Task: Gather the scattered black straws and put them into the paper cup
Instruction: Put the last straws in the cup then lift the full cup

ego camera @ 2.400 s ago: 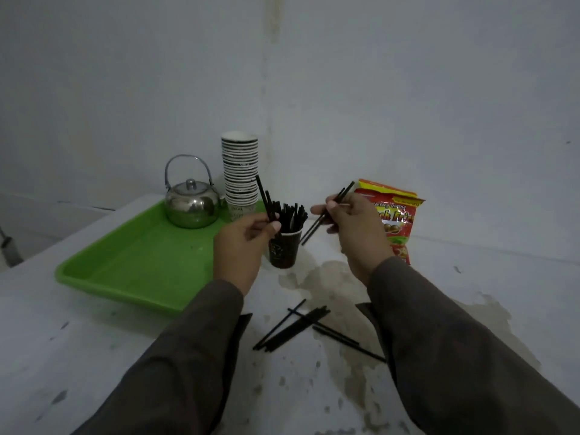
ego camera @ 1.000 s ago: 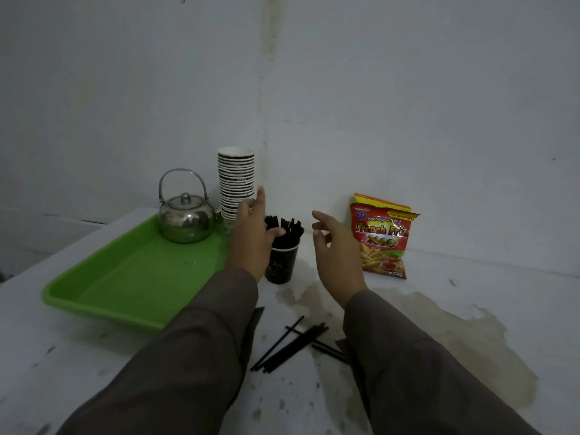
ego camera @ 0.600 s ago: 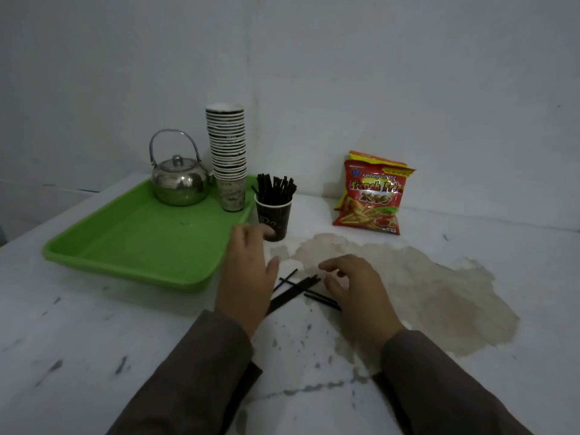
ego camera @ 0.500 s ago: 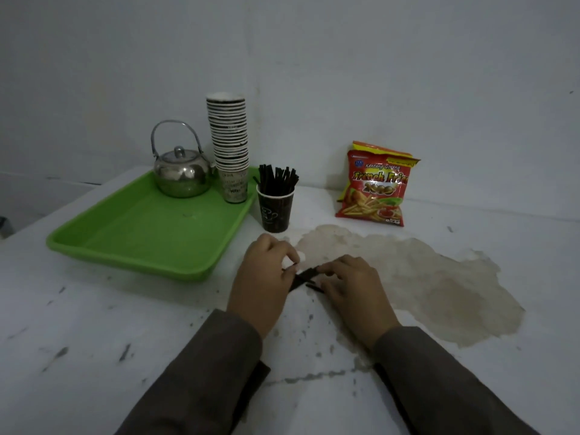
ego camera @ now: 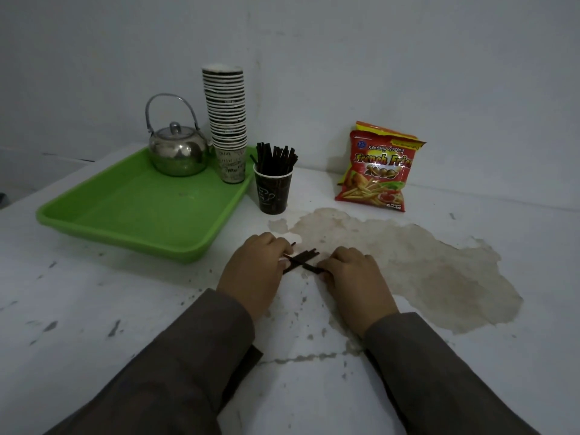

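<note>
Two hands are working the last loose straws on the table right now. The left hand is curling its fingertips down over one end of the little crossed bunch, and the right hand is doing the same at the other end — fingers bent in and pinching at the sticks rather than spread flat. How many straws each hand really has is hard to say, since the knuckles are hiding the contact.

The cup is standing upright further back, just beside the corner of the green tray, and it's already bristling with straws poking out the top. So I'm guessing this is the gather step on the final batch, with most of the job behind it.

Next move, as I'm reading it — squeezing the crossed pieces into one parallel bundle, lifting them clear, then tipping them end-down into the cup. The cup is looking pretty full, so they'll need threading in without knocking it over or flicking others out.
</note>
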Demonstrator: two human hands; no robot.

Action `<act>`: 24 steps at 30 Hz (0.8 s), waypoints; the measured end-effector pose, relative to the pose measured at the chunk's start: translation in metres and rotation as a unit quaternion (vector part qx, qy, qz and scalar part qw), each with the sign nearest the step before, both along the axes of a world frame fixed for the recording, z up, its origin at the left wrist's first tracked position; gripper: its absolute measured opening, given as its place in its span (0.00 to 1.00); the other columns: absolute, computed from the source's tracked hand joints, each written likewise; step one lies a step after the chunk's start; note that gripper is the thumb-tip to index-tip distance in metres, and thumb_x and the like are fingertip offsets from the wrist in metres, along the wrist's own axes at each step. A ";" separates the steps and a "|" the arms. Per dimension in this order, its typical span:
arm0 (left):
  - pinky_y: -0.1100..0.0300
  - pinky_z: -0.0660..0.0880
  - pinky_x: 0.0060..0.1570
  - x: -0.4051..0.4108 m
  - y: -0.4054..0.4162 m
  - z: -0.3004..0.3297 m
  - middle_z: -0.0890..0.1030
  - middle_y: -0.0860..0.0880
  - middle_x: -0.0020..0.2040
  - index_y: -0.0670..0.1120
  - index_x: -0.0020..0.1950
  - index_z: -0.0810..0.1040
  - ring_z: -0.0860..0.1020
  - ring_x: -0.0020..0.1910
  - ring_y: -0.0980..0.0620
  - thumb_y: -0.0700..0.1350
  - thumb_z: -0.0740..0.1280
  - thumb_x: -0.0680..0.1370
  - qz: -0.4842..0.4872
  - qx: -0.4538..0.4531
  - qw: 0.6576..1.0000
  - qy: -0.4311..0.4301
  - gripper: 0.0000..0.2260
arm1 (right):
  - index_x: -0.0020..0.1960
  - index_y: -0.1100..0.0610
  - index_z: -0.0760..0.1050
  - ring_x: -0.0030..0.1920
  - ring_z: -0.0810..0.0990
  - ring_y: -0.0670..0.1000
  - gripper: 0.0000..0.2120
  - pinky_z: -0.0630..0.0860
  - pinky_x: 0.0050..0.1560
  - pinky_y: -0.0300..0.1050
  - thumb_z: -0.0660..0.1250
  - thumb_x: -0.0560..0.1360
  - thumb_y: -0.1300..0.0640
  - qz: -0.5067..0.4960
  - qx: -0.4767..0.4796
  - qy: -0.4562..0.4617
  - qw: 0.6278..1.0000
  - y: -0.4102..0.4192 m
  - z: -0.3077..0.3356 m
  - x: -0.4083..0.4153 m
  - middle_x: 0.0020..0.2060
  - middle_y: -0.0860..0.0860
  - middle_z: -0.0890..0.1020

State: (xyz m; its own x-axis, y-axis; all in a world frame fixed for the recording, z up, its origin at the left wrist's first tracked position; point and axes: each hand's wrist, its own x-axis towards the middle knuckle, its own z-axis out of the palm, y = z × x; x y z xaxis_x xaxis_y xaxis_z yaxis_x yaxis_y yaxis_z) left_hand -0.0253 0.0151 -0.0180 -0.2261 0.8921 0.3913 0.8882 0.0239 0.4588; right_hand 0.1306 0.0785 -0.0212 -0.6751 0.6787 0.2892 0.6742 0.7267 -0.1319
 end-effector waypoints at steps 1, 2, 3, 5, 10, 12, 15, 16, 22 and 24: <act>0.55 0.69 0.47 -0.002 0.000 0.000 0.77 0.48 0.47 0.47 0.51 0.77 0.71 0.49 0.48 0.40 0.63 0.75 0.005 0.003 1.000 0.001 0.07 | 0.57 0.53 0.75 0.53 0.72 0.54 0.11 0.64 0.51 0.46 0.58 0.77 0.59 -0.003 0.005 -0.003 1.000 -0.001 0.000 -0.001 0.52 0.52 0.76; 0.56 0.69 0.46 -0.004 0.001 -0.002 0.77 0.48 0.47 0.47 0.51 0.76 0.71 0.49 0.48 0.39 0.62 0.75 0.010 0.005 1.000 0.003 0.07 | 0.56 0.54 0.74 0.53 0.72 0.54 0.11 0.65 0.52 0.47 0.58 0.77 0.59 -0.007 0.006 -0.003 1.000 -0.001 0.000 -0.002 0.52 0.52 0.76; 0.57 0.68 0.45 -0.006 0.001 -0.003 0.76 0.48 0.47 0.48 0.51 0.76 0.71 0.48 0.49 0.38 0.62 0.75 0.014 0.005 1.000 0.002 0.08 | 0.55 0.55 0.74 0.53 0.71 0.54 0.10 0.65 0.52 0.47 0.57 0.77 0.59 -0.012 0.005 -0.005 1.000 -0.002 0.000 -0.002 0.52 0.53 0.76; 0.60 0.66 0.44 -0.007 0.002 -0.004 0.76 0.49 0.47 0.48 0.52 0.76 0.71 0.48 0.50 0.37 0.61 0.76 0.021 -0.002 1.000 0.000 0.09 | 0.54 0.56 0.73 0.52 0.71 0.54 0.09 0.65 0.52 0.46 0.56 0.77 0.59 -0.017 0.006 -0.012 1.000 -0.002 -0.001 -0.003 0.52 0.53 0.75; 0.61 0.65 0.43 -0.004 0.001 -0.001 0.75 0.50 0.47 0.49 0.54 0.73 0.71 0.48 0.52 0.40 0.62 0.76 0.039 0.016 0.998 -0.040 0.08 | 0.54 0.54 0.71 0.51 0.71 0.52 0.08 0.66 0.53 0.44 0.58 0.77 0.60 -0.020 0.002 0.016 1.000 -0.003 0.004 0.001 0.51 0.51 0.75; 0.61 0.64 0.42 -0.003 0.000 0.002 0.74 0.52 0.46 0.49 0.55 0.71 0.71 0.45 0.52 0.42 0.64 0.76 0.043 0.036 0.996 -0.068 0.09 | 0.52 0.53 0.73 0.47 0.73 0.51 0.07 0.70 0.50 0.44 0.56 0.78 0.58 -0.040 -0.040 0.107 0.993 -0.004 0.012 0.002 0.46 0.50 0.76; 0.61 0.65 0.41 -0.001 -0.003 0.005 0.72 0.52 0.46 0.49 0.55 0.69 0.69 0.42 0.53 0.45 0.66 0.74 0.042 0.046 0.995 -0.082 0.11 | 0.48 0.52 0.70 0.39 0.75 0.48 0.04 0.71 0.39 0.40 0.57 0.78 0.57 -0.081 -0.109 0.265 0.955 -0.005 0.020 0.003 0.39 0.48 0.77; 0.61 0.65 0.41 0.000 -0.003 0.005 0.72 0.52 0.46 0.49 0.55 0.69 0.69 0.43 0.54 0.45 0.66 0.74 0.039 0.045 0.995 -0.078 0.12 | 0.48 0.52 0.70 0.38 0.75 0.47 0.04 0.71 0.39 0.40 0.56 0.78 0.57 -0.087 -0.112 0.305 0.942 -0.006 0.022 0.003 0.39 0.48 0.78; 0.61 0.66 0.48 0.005 0.001 -0.005 0.76 0.48 0.52 0.47 0.59 0.72 0.71 0.51 0.51 0.46 0.65 0.75 0.015 0.000 1.000 -0.019 0.13 | 0.49 0.46 0.64 0.39 0.79 0.41 0.07 0.73 0.39 0.28 0.55 0.79 0.58 -0.068 -0.089 0.448 0.887 -0.013 0.025 0.001 0.39 0.39 0.77; 0.61 0.65 0.49 0.006 0.003 -0.008 0.76 0.47 0.52 0.46 0.59 0.74 0.71 0.52 0.50 0.47 0.64 0.76 0.008 -0.030 0.999 0.008 0.13 | 0.50 0.42 0.63 0.40 0.79 0.39 0.10 0.74 0.40 0.26 0.56 0.79 0.59 -0.054 -0.109 0.480 0.869 -0.015 0.025 -0.001 0.40 0.37 0.78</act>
